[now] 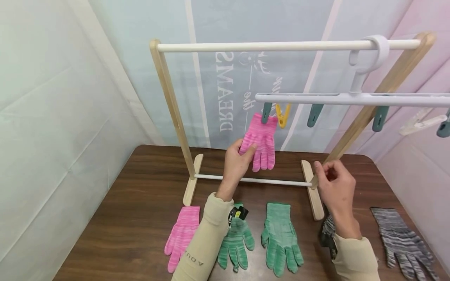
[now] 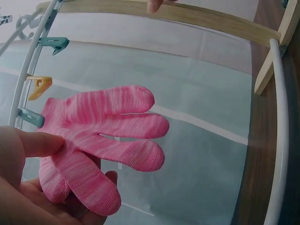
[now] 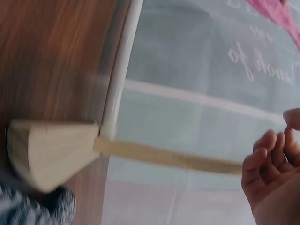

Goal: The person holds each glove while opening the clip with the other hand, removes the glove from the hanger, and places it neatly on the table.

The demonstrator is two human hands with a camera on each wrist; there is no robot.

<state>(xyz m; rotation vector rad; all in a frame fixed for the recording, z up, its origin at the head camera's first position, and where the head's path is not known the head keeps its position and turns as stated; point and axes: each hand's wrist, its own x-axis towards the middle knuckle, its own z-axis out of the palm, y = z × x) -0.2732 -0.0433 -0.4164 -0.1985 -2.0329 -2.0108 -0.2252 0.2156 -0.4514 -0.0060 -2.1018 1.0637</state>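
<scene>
A pink knit glove hangs fingers-down from a dark green clip at the left end of a white hanger. My left hand pinches that glove by its side, thumb in front and fingers behind, as the left wrist view shows. Beside it on the hanger is a yellow clip. My right hand is in front of the rack's right wooden leg, fingers loosely bent, with nothing visible in it. In the right wrist view, its thumb and fingertips come close together.
The hanger hooks over the white top bar of a wooden rack; more green clips hang along it. On the brown table lie another pink glove, two green gloves and grey striped gloves. A lower bar joins the rack's feet.
</scene>
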